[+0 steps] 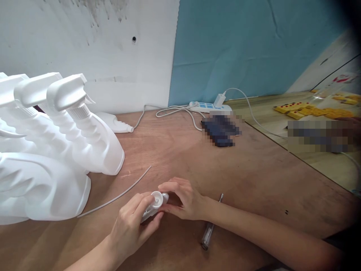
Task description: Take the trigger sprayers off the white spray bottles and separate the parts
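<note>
The white spray head (156, 199) is at the near middle of the counter (254, 180), between the two hands. The left hand (131, 218) is closed around its body, with the thumb on the near side. The right hand (183, 197) pinches its right end between thumb and fingers. The fingers cover much of this piece, so I cannot tell exactly which part the right hand presses.

It seems to be made of thin plastic, so I expect it is light and rather stiff, maybe a little slippery on the smooth surface. The body looks the safest place for a firm hold; the small parts at the end should be taken gently, because they may break.

To the left lies a thin tube (121, 195), near the white bottles (96, 143). To the right, a screwdriver (207, 237) lies partly below the right forearm.
</note>
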Available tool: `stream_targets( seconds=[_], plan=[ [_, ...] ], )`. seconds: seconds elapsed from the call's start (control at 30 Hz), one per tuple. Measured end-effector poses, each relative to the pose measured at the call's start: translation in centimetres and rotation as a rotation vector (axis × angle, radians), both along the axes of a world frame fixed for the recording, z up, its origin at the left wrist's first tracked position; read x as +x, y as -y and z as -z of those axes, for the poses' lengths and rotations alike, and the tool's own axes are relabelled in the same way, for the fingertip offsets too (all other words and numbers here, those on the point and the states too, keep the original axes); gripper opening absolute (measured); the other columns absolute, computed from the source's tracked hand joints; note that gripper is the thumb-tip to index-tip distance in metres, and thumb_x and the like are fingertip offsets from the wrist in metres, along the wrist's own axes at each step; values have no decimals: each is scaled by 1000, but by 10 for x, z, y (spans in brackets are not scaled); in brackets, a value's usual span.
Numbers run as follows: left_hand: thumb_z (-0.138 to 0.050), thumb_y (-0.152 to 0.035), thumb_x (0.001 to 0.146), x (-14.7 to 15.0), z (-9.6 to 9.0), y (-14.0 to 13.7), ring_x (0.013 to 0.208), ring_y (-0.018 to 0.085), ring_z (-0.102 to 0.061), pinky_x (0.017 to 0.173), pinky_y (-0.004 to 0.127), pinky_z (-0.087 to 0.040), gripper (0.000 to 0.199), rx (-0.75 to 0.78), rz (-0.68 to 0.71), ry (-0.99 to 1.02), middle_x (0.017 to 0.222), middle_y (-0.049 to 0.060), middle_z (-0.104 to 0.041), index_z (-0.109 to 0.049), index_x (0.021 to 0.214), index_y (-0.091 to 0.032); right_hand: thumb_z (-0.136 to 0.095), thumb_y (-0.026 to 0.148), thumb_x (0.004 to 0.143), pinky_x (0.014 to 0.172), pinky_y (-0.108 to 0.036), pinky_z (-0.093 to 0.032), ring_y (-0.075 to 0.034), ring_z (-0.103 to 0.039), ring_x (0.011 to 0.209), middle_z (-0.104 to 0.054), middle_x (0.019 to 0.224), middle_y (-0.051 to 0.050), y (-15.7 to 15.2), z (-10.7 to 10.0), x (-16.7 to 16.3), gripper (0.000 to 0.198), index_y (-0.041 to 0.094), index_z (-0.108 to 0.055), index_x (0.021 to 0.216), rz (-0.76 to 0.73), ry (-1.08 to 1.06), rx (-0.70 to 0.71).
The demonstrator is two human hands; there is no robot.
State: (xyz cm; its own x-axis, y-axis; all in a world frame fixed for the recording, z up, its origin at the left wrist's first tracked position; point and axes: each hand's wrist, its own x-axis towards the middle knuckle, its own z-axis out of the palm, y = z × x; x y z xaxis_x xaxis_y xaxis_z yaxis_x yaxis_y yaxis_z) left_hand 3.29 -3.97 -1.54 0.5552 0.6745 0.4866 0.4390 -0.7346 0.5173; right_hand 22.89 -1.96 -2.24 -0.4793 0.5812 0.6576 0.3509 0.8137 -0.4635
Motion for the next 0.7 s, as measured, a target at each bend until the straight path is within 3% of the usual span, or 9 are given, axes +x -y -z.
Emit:
stream_targets(
  seconds=[0.3, 0.43, 0.5, 0.57, 0.7],
  plan=[
    [-57, -14, 77, 0, -4, 2, 77, 18, -54, 65, 30, -46, 28, 52, 3, -73, 97, 9, -60, -49, 104, -16, -59, 32, 80, 68, -26, -44, -14, -57, 73, -65, 89, -4, 2, 0, 0, 37, 19, -43, 110, -15, 30, 11],
    [-56, -14, 78, 0, -3, 1, 81, 20, -54, 68, 33, -43, 21, 87, -33, -62, 97, 9, -59, -51, 98, -17, -50, 32, 83, 74, -29, -46, -15, -58, 82, -60, 95, -7, -1, -10, 6, 38, 16, -39, 116, -196, -41, -277],
    [-55, -12, 78, 1, -2, 1, 81, 19, -54, 69, 32, -43, 20, 86, -47, -46, 96, 9, -58, -52, 97, -18, -41, 25, 86, 76, -30, -47, -15, -57, 89, -58, 101, -9, -6, -13, 9, 33, 16, -40, 117, -211, -43, -393],
    [-53, -10, 78, 1, -2, 0, 78, 17, -54, 67, 30, -43, 23, 70, -34, -41, 93, 8, -58, -52, 100, -18, -37, 17, 87, 82, -32, -46, -16, -54, 98, -58, 106, -9, -17, -12, 10, 29, 17, -44, 115, -112, 27, -357],
    [-53, -10, 78, 1, 0, 1, 72, 16, -53, 62, 27, -44, 26, 41, -16, -52, 88, 7, -57, -52, 102, -18, -37, 12, 89, 93, -37, -38, -18, -45, 111, -53, 123, -8, -46, -1, -1, 34, 17, -45, 121, 77, 320, -93]
  ],
)
